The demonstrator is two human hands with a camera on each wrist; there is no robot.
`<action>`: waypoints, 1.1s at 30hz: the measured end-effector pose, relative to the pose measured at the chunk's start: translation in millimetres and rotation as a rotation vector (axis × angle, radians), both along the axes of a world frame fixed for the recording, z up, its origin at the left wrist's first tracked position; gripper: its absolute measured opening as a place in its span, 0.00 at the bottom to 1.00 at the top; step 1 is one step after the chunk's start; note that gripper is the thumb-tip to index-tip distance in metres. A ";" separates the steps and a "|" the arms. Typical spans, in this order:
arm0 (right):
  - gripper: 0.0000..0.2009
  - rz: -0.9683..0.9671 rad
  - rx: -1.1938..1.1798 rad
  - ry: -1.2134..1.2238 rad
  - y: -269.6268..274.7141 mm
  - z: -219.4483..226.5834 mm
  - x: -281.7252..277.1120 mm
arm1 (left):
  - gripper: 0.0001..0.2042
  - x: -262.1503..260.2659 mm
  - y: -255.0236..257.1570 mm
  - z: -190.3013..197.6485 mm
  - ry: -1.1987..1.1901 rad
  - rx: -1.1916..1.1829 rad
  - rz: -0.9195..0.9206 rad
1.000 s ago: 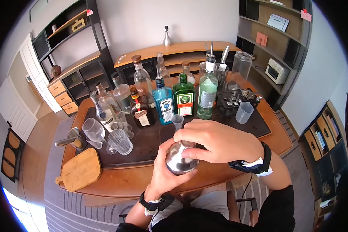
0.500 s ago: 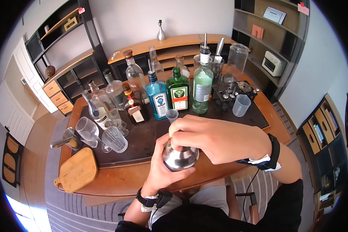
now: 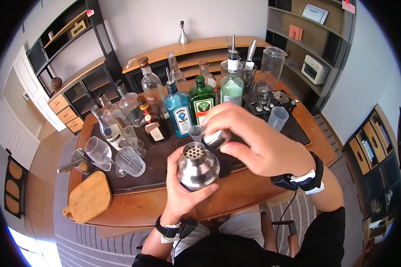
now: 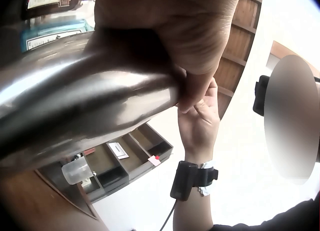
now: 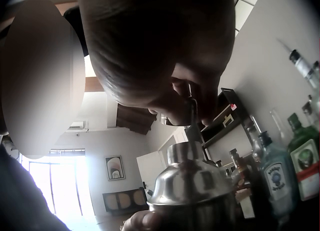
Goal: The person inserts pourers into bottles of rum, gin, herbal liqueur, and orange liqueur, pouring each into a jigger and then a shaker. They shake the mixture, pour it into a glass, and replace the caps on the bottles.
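My left hand (image 3: pixel 182 193) grips a steel cocktail shaker (image 3: pixel 198 171) upright near the table's front edge. Its perforated strainer top (image 3: pixel 194 151) is bare in the head view. Just above and to the right, my right hand (image 3: pixel 249 142) holds the small steel shaker cap (image 3: pixel 216 139) between thumb and fingers, apart from the strainer. The right wrist view shows the shaker's shoulder (image 5: pixel 192 183) under the right hand. Along the left wrist view runs the shaker's shiny side (image 4: pixel 100 105). Behind the cap stands a small clear cup (image 3: pixel 195 132), partly hidden.
Several bottles stand behind the hands, among them a blue bottle (image 3: pixel 179 111) and a green bottle (image 3: pixel 203 95). Glasses, including a ribbed tumbler (image 3: pixel 130 161), are at left beside a wooden cutting board (image 3: pixel 90 197). A plastic measuring cup (image 3: pixel 277 119) stands at right.
My right hand has lifted the cap off the shaker and moved it up and to the right, uncovering the strainer holes. The left hand keeps its grip on the shaker.
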State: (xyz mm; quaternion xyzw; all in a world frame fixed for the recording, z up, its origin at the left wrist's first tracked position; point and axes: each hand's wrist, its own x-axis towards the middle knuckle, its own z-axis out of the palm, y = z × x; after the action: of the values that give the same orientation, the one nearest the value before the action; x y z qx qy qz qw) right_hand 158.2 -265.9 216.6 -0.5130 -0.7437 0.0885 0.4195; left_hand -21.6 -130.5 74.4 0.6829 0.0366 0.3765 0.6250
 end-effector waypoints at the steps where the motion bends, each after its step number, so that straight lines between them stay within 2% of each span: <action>1: 0.18 -0.040 0.001 0.117 -5.3 -5.0 3.6 | 0.49 0.5 -0.5 1.3 -0.020 -0.026 0.016; 3: 0.24 -0.097 -0.014 0.363 -16.0 -24.9 17.8 | 0.49 2.6 -1.2 2.9 -0.066 -0.072 0.059; 6: 0.20 -0.194 -0.086 0.786 -39.4 -63.2 51.1 | 0.49 5.9 5.4 2.8 -0.066 -0.024 0.171; 9: 0.19 -0.206 -0.069 1.156 -65.2 -105.5 76.1 | 0.50 12.1 11.2 3.0 -0.094 -0.021 0.185; 13: 0.19 -0.328 -0.089 1.319 -83.9 -141.7 89.4 | 0.52 22.6 14.2 0.7 -0.066 0.080 0.227; 17: 0.22 -0.524 -0.167 1.002 -90.1 -164.4 108.5 | 0.52 29.7 11.3 -3.6 -0.018 0.156 0.284; 23: 0.26 -0.686 -0.190 0.764 -78.6 -183.5 135.3 | 0.52 29.7 23.5 -9.7 0.008 0.133 0.246; 29: 0.25 -0.780 -0.211 0.401 -65.4 -199.7 145.4 | 0.53 31.2 23.1 -13.5 0.013 0.141 0.191; 33: 0.25 -0.815 -0.348 0.212 -65.0 -209.4 147.2 | 0.54 33.3 18.8 -13.0 0.004 0.071 0.145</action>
State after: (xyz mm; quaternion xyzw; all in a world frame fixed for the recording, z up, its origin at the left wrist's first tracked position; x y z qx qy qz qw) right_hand 305.3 -330.9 7.2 -0.8147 -0.4082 0.0919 0.4015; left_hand 11.8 -111.7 61.4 0.7009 0.0738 0.4202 0.5716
